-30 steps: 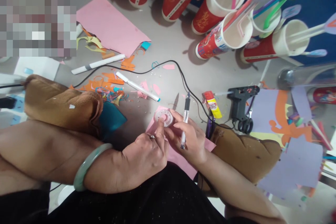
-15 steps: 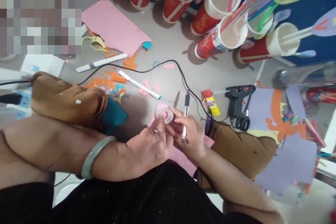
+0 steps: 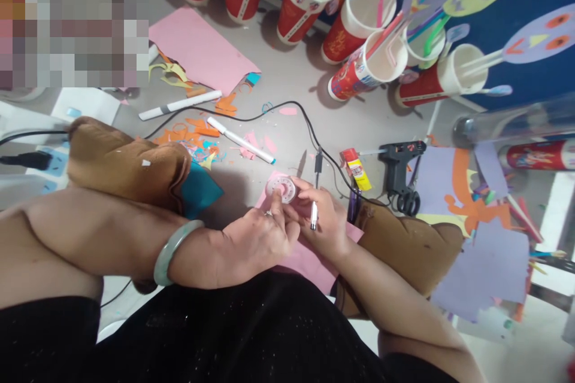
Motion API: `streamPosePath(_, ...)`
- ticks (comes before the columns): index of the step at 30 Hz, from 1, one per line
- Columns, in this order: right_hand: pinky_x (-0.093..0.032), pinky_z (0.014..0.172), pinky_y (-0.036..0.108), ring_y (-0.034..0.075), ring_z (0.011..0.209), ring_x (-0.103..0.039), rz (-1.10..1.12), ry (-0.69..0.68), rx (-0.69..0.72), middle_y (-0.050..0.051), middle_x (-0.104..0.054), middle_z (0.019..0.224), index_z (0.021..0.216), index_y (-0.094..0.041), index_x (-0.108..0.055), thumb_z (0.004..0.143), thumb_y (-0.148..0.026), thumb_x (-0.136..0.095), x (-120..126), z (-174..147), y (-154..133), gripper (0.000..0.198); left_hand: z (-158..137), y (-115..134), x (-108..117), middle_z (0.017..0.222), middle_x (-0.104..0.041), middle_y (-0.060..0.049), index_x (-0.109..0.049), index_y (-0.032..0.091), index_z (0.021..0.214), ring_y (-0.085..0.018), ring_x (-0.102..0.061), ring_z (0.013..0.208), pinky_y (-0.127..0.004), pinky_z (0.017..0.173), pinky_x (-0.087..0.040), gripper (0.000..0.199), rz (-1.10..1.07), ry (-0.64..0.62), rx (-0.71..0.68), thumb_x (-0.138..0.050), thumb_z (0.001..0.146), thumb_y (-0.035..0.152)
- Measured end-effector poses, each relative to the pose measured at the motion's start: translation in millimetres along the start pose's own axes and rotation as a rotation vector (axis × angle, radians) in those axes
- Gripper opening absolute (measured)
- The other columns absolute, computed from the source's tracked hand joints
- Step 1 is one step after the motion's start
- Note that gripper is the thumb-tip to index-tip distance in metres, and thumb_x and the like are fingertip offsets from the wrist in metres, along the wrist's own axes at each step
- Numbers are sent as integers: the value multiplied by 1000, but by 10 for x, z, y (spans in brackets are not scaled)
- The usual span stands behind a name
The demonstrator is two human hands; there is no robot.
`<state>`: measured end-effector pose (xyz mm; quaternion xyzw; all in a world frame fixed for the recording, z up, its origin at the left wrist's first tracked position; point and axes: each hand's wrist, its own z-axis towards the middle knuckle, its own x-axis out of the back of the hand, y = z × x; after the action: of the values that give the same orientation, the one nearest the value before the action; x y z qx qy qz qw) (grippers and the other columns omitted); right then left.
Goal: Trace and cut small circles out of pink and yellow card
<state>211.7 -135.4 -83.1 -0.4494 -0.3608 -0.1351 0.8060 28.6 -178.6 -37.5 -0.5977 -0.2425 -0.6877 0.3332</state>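
Observation:
A small white disc with holes around its rim (image 3: 288,184) lies on a pink sheet of paper (image 3: 309,266) close to my body. My left hand (image 3: 258,236), wearing a ring and a pale green bangle, presses its index finger onto the disc's pinkish middle, the other fingers curled under. My right hand (image 3: 326,224) is closed with a pen (image 3: 318,176) tucked between its fingers, cap-free tip pointing away from me. Its thumb and index fingertip rest by the disc's right edge. The two hands nearly touch below the disc.
Red paper cups (image 3: 302,15) with straws and paper faces line the back. Right are a glue stick (image 3: 357,170), a glue gun (image 3: 398,167), scissors (image 3: 408,202) and purple paper (image 3: 489,272). White markers (image 3: 242,140), scraps and a black cable (image 3: 251,119) lie ahead.
The camera view has shifted slightly. My left index finger still presses on the disc, and the pen stays in my right hand, standing a little more upright.

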Motion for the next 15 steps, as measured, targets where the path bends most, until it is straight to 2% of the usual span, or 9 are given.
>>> streamPosePath(5, -58, 60, 35, 20, 68, -72, 12, -10, 14, 12, -82, 120, 107, -26, -58, 96, -30, -74, 10, 3, -2, 20, 9, -2, -7, 106, -77, -34, -69, 5, 92, -28, -81, 68, -26, 48, -56, 22, -16, 10, 6, -49, 86, -1)
streamPosePath(11, -58, 61, 36, 20, 67, -71, 37, -20, -11, 12, -81, 122, 109, -26, -59, 93, -26, -76, 2, -15, 6, 23, 13, -4, 3, 106, -76, -34, -69, 2, 100, -35, -83, 89, -29, 56, -63, 23, -12, -8, -2, -50, 88, -1)
streamPosePath(15, -61, 66, 38, 23, 75, -74, 17, -45, -6, 12, -81, 124, 110, -27, -60, 96, -32, -72, 18, -16, 19, 20, 7, 9, -21, 106, -77, -33, -70, 3, 98, -37, -82, 90, -28, 52, -61, 22, 18, 14, 0, -52, 86, -1)
